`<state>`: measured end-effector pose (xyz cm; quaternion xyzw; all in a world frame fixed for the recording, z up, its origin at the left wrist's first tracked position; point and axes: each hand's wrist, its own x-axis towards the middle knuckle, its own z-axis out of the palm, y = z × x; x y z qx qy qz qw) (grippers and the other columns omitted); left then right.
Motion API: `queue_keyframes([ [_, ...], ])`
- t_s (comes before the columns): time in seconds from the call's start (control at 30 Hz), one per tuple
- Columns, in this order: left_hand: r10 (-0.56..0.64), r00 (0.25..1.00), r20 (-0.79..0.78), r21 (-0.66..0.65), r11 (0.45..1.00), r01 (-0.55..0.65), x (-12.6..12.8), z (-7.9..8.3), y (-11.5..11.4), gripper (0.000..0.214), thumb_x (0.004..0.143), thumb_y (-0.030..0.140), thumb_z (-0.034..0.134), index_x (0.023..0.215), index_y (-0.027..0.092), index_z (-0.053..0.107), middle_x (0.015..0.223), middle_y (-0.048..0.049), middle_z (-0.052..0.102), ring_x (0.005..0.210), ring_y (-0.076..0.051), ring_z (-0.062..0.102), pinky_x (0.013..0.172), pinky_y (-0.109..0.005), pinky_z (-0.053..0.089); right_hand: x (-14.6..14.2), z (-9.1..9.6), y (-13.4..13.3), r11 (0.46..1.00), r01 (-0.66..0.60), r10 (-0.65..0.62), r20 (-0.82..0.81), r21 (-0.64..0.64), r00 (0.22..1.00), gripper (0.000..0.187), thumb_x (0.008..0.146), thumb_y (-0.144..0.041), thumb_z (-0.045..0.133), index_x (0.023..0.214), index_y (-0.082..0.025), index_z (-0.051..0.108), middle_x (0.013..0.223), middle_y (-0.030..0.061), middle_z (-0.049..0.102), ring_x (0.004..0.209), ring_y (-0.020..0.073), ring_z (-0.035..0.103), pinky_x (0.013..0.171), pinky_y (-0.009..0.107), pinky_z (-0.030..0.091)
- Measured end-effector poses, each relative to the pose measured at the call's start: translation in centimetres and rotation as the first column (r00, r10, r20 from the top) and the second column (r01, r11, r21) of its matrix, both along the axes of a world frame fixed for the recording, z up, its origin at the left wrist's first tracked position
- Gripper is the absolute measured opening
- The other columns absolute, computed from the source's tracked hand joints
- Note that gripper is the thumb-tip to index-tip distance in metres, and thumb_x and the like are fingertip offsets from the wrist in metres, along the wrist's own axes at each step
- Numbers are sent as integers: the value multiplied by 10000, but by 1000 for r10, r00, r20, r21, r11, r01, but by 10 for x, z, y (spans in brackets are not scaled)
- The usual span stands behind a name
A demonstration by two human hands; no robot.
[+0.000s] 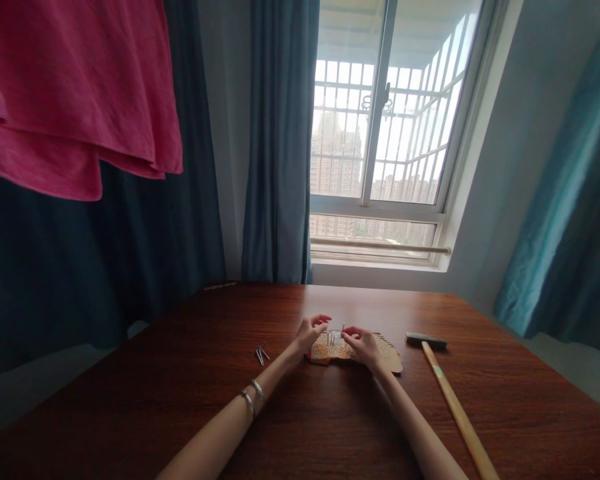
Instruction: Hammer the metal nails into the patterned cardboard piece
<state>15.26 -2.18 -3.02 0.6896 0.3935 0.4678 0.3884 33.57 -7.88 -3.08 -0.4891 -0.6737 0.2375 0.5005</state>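
A pale, flat board (391, 359) dotted with small dark holes lies on the table, its kind hard to tell. Several thin nails (331, 339) stand upright in its middle part. My right hand (361, 343) is over the board, thumb and finger pinched round an upright nail (343, 327). Whether that nail's tip is in the board is hidden by the fingers. My left hand (312, 331) hovers at the board's left end, fingers apart and slightly curled, with nothing seen in them. A small pile of loose nails (261, 355) rests to the left of my left hand.
A hammer (450, 393) with a long wooden handle lies to the right, its head (427, 341) pointing away. The brown wooden table (205, 400) reaches back to a barred window (380, 133). Blue curtains (280, 147) and a hanging pink cloth (80, 93) are beyond its edges.
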Motion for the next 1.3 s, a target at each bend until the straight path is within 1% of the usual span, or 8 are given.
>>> queue_keyframes([
  [0.1, -84, 996, -9, 4, 996, 84, 2, -4, 1, 292, 719, 286, 519, 912, 128, 670, 879, -65, 668, 824, -180, 587, 737, -274, 445, -5, -8, 7, 1000, -1, 1, 35, 9, 999, 213, 727, -341, 570, 746, -187, 717, 677, 31, 702, 569, 157, 600, 532, 241, 448],
  [0.2, -174, 985, -18, -17, 985, 173, 4, -6, -2, 324, 736, 355, 542, 931, 127, 661, 864, -60, 669, 810, -184, 591, 742, -283, 448, -7, -16, 11, 1000, -6, 4, 66, 24, 998, 172, 717, -306, 592, 733, -195, 723, 704, 34, 705, 611, 159, 605, 565, 239, 449],
  [0.3, -218, 975, -36, -21, 976, 217, 3, -10, -2, 381, 726, 414, 586, 966, 124, 643, 843, -60, 663, 797, -180, 596, 739, -283, 456, -5, -19, 13, 999, -5, 1, 91, 42, 996, 163, 727, -296, 593, 740, -203, 727, 737, 41, 699, 675, 168, 608, 608, 243, 449],
  [0.5, -278, 960, -27, -20, 961, 277, 2, -21, 4, 367, 698, 352, 633, 978, 115, 617, 836, -59, 644, 772, -160, 591, 716, -271, 458, -4, -19, 13, 998, -14, 6, 126, 66, 992, 148, 737, -291, 604, 760, -219, 731, 764, 39, 671, 728, 165, 601, 678, 245, 444],
  [0.67, -257, 966, -17, -33, 966, 256, 5, -26, 6, 404, 628, 221, 653, 1002, 113, 544, 792, -27, 612, 667, -124, 562, 617, -241, 440, -4, -22, 13, 997, -20, 11, 128, 69, 992, 154, 748, -296, 595, 759, -218, 727, 781, 38, 661, 711, 156, 600, 661, 236, 443],
  [0.87, -257, 966, -7, -15, 966, 257, 7, -27, 0, 357, 609, 84, 561, 959, 128, 502, 781, -7, 584, 653, -102, 542, 585, -209, 422, -4, -26, 14, 997, -12, 3, 117, 75, 993, 144, 750, -273, 593, 749, -211, 723, 764, 32, 649, 688, 146, 591, 632, 227, 435],
  [1.17, -248, 969, -10, -9, 969, 247, 7, -26, -3, 360, 572, 36, 512, 918, 138, 511, 756, 5, 585, 635, -94, 532, 580, -196, 414, -5, -29, 15, 997, -9, 1, 103, 83, 995, 145, 750, -273, 592, 735, -209, 721, 740, 28, 635, 659, 138, 584, 608, 223, 430],
  [1.3, -239, 971, -18, -22, 971, 239, 8, -25, -4, 345, 573, 44, 527, 907, 131, 527, 756, 0, 590, 617, -90, 527, 564, -191, 409, -5, -31, 16, 996, -10, 2, 100, 83, 995, 146, 750, -286, 592, 750, -216, 720, 758, 26, 636, 668, 138, 586, 615, 224, 432],
])
